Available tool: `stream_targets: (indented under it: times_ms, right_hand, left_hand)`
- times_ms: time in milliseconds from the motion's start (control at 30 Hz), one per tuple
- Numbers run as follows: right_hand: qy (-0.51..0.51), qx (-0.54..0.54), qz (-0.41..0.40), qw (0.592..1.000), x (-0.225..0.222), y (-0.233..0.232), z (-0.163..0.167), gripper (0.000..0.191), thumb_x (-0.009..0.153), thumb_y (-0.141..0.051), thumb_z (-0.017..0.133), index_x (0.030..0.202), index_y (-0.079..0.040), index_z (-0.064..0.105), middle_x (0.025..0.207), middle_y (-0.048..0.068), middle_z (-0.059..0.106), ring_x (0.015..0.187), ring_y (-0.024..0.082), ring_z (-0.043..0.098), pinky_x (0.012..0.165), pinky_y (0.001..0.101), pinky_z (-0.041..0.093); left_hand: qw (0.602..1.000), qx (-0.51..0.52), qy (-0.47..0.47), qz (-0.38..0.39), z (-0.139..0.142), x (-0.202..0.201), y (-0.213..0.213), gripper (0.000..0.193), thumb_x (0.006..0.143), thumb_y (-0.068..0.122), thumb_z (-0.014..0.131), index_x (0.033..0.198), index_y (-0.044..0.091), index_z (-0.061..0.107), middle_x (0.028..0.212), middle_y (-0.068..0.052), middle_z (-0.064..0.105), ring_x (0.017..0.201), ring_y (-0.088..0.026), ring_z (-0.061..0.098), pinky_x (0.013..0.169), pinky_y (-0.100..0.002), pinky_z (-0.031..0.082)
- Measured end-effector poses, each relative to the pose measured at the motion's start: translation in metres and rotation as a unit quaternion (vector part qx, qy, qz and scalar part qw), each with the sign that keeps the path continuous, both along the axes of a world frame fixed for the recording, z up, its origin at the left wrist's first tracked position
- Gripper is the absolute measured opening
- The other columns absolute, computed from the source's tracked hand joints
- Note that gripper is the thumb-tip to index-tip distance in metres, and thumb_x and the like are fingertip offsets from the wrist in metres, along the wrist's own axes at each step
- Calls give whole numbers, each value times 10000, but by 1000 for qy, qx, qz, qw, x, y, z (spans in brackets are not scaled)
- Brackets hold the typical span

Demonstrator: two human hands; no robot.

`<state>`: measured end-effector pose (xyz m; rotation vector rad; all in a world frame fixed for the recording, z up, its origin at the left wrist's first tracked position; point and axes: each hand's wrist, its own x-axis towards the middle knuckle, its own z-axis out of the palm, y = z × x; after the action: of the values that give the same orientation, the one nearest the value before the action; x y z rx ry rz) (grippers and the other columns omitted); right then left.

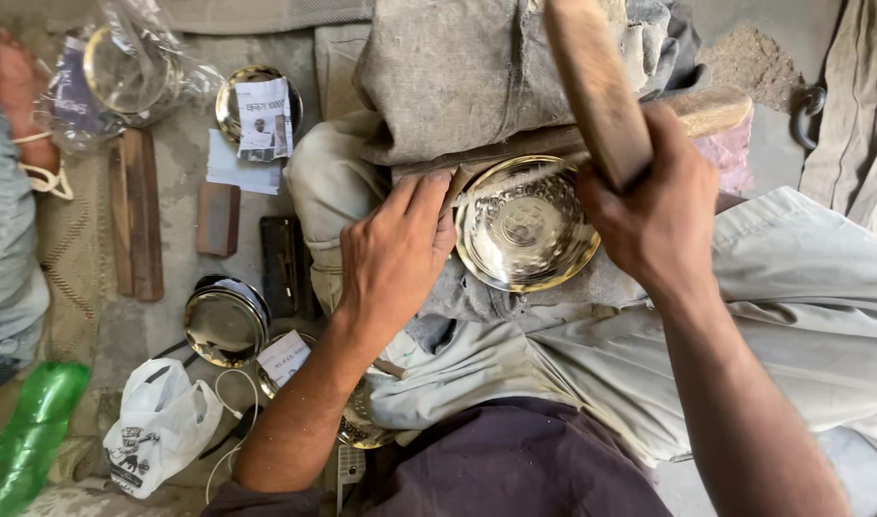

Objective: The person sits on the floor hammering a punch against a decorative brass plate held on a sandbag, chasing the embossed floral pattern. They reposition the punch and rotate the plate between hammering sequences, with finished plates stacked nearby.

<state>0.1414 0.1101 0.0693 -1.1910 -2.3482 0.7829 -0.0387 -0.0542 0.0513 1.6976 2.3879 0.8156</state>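
Pretty even daylight here, soft and diffuse, nothing harsh and no hard-edged shadows, just gentle dark patches under the forearms and in the cloth folds. The brass plate (527,224) catches the light with bright glare on its rim and centre, and the small steel bowl (225,325) on the floor gleams too. The wooden mallet (596,86) is motion-blurred and soft, being nearest the lens. The green bottle (29,436) at the lower left corner looks smeared, with wide-angle stretching along the edges.

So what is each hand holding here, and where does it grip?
The right hand grips a wooden mallet at the lower end of its handle. The left hand steadies the shiny brass plate, fingers on its left rim.
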Motion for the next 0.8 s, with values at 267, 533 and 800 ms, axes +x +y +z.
stream_targets:
  times_ms: [267,533,800]
  right_hand:
    - [38,-119,-55,991,44,2,19,412,905,-169,771,1238,7,603,967,165,732,779,231,731,679,374,624]
    - [-116,-201,-162,959,101,7,6,435,793,-177,838,1139,22,665,1000,171,763,854,250,745,810,422,611]
    - [-171,-52,-40,983,120,34,8,503,815,-7,741,1274,103,568,996,278,709,850,294,723,698,402,597]
  left_hand:
    - [969,71,-235,-3,5,16,-15,251,1019,175,687,1199,28,591,1006,-134,721,800,-224,771,639,-334,658]
    - [906,60,-412,-70,-22,64,39,350,942,210,752,1169,17,569,994,-115,752,844,-190,785,669,-323,659]
    - [938,74,-326,-91,-52,80,59,393,965,216,759,1272,41,587,1007,-107,703,863,-230,735,723,-378,603]
